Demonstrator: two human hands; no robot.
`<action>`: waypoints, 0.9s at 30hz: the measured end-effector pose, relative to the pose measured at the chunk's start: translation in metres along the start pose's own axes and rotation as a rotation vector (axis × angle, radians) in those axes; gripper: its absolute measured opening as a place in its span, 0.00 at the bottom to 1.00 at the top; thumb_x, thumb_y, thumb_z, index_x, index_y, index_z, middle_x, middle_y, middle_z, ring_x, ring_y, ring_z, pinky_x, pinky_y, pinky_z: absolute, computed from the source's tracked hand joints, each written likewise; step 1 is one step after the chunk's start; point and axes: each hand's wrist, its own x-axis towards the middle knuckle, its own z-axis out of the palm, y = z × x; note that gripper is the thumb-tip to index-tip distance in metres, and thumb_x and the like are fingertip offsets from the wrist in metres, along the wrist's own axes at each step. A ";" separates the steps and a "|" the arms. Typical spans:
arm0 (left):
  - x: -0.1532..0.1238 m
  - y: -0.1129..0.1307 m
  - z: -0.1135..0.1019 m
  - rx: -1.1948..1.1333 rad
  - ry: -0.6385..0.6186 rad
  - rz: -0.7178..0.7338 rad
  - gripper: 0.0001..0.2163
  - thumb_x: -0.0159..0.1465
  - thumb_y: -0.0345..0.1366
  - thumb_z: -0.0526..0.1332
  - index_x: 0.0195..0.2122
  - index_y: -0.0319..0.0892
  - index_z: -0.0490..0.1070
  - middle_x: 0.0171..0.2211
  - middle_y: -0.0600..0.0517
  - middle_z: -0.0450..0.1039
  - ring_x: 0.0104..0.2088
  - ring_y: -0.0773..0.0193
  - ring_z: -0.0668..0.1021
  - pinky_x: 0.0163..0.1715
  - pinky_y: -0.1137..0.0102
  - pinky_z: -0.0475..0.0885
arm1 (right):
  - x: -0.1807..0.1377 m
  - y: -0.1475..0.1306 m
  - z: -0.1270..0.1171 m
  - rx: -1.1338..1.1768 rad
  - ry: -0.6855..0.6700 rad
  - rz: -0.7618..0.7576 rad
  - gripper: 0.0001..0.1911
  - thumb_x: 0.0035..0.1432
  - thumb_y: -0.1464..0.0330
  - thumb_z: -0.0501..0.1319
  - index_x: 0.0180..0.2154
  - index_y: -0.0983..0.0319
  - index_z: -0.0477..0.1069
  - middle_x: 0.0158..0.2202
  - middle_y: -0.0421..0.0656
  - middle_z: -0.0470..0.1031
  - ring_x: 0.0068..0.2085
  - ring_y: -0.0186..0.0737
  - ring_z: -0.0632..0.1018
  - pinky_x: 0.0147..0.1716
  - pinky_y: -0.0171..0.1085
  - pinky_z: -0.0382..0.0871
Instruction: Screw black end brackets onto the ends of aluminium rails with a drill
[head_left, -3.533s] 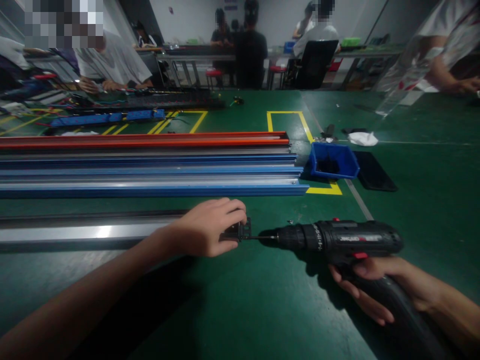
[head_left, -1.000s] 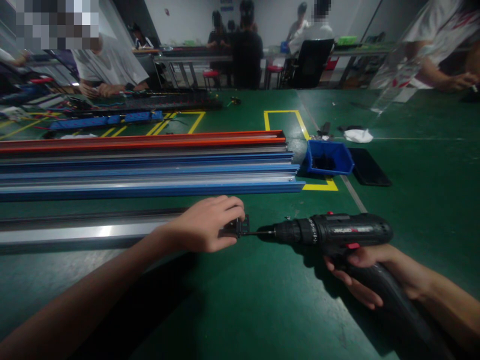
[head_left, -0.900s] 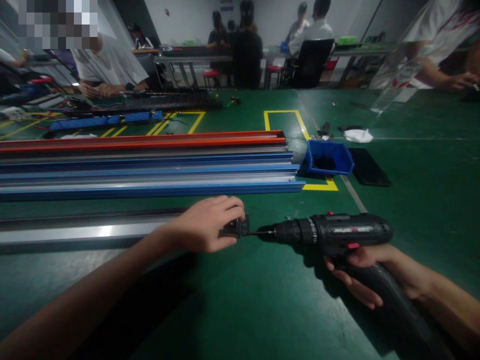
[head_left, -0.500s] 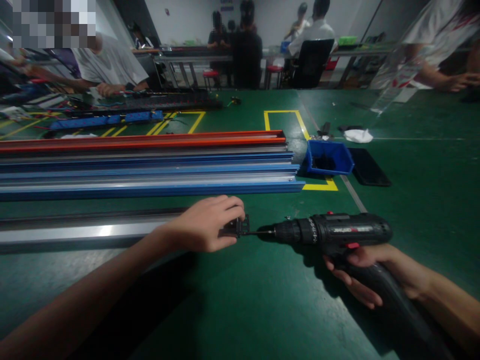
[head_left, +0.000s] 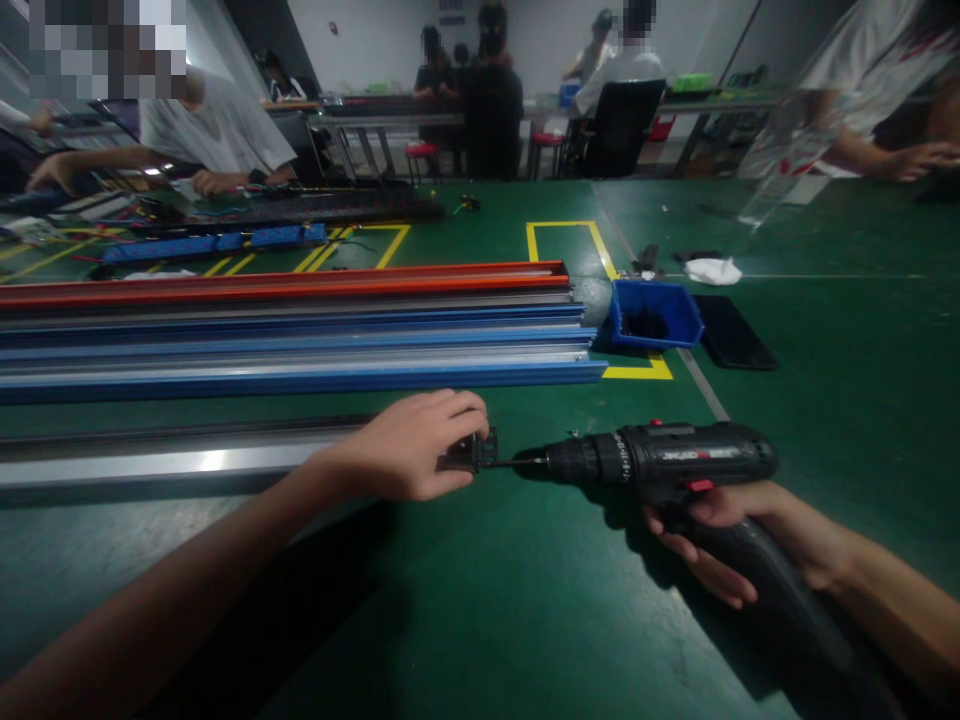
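Observation:
A black cordless drill (head_left: 697,455) lies level in my right hand (head_left: 720,550), whose fingers wrap round its grip. Its long thin bit (head_left: 521,461) points left and meets a small black end piece (head_left: 486,452). My left hand (head_left: 420,445) is closed over the end of a silver and black metal profile (head_left: 187,460), gripping it where the end piece sits. The palm hides part of that joint, so whether a screw is on the tip cannot be seen.
Orange (head_left: 300,285) and blue profiles (head_left: 300,378) lie lengthwise behind. A blue bin (head_left: 660,315) with small black parts stands right of them, beside a dark flat device (head_left: 735,332). Blue socket strips (head_left: 172,247) lie further back. Co-workers sit or stand beyond the green table (head_left: 510,620).
My hands hold nearly the same pose, with the drill shifted very slightly left in view. At the far left, a co-worker's arm has moved.

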 end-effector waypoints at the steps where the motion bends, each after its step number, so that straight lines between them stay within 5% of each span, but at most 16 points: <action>1: 0.000 0.000 0.000 -0.003 -0.002 0.000 0.16 0.64 0.45 0.64 0.50 0.46 0.68 0.57 0.48 0.67 0.51 0.53 0.72 0.51 0.59 0.67 | 0.000 0.000 0.000 -0.010 0.008 0.004 0.18 0.59 0.63 0.63 0.46 0.69 0.78 0.33 0.47 0.76 0.21 0.34 0.77 0.23 0.32 0.75; 27: 0.000 -0.002 0.001 0.006 0.025 0.013 0.16 0.64 0.44 0.65 0.50 0.46 0.69 0.56 0.47 0.67 0.50 0.54 0.73 0.50 0.61 0.68 | 0.000 0.001 -0.001 -0.003 0.019 0.008 0.18 0.58 0.62 0.64 0.45 0.68 0.78 0.33 0.47 0.77 0.20 0.33 0.77 0.23 0.33 0.75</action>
